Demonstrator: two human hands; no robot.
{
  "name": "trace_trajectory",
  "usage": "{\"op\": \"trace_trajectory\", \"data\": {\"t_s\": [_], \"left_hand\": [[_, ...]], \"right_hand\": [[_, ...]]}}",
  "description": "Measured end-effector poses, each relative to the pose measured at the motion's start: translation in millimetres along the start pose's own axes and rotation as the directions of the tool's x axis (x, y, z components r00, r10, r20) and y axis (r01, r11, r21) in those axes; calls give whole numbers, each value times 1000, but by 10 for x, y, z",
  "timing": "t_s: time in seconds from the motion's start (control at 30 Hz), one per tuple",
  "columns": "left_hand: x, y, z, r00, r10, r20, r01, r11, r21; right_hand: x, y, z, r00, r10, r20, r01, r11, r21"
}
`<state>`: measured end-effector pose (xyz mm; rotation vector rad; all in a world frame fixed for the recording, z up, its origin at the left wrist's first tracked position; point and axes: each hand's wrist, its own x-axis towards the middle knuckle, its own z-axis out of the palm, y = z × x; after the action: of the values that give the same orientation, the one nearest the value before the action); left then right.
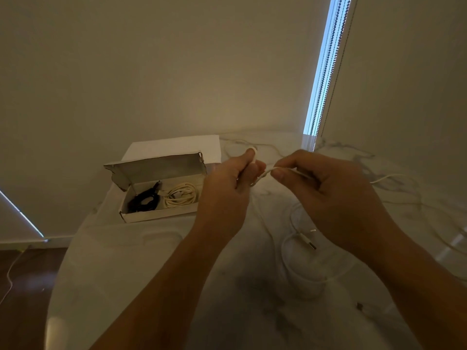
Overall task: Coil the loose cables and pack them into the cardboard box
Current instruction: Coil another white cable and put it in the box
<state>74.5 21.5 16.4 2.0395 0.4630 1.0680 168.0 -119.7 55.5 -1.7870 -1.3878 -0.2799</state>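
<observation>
- Left hand (228, 184), centre of frame: fingers curled shut around a white cable (265, 172); one end of it pokes up above the thumb.
- Right hand (326, 190), right of centre: thumb and forefinger pinch the same white cable, just beside the left hand. Short span of cable runs between the two hands, raised above the table.
- From the right hand the cable trails right and drops to the marble table (141, 261); loose white loops lie below the right wrist, with a USB plug (311, 242) lying among them.
- More thin white cable strands (429, 215) lie slack at the right edge and at the far side of the table behind the hands.
- Cardboard box (161, 214), left of centre: lid open, tilted back. Inside, a coiled black cable (144, 199) at left, a coiled cream cable (180, 195) at right, side by side.
- White sheet (177, 147) lies behind the box.
- Lower left: dark floor (25, 286), a thin cord on it.
</observation>
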Motion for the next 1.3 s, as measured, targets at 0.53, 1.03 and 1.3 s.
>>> {"op": "trace_trajectory", "data": {"t_s": [0.53,1.03,1.3], "left_hand": [[-58,174,172,967,-72,243,133,960,-244],[-30,167,60,797,-178,577,604,244,-759],[24,148,-47,849,-259,460,482,22,-876]], "right_hand": [[59,299,-36,962,203,-181,-186,977,106],[73,475,70,951,307,-31,-305,950,62],[-28,242,294,944,296,145,-277,951,-141]]}}
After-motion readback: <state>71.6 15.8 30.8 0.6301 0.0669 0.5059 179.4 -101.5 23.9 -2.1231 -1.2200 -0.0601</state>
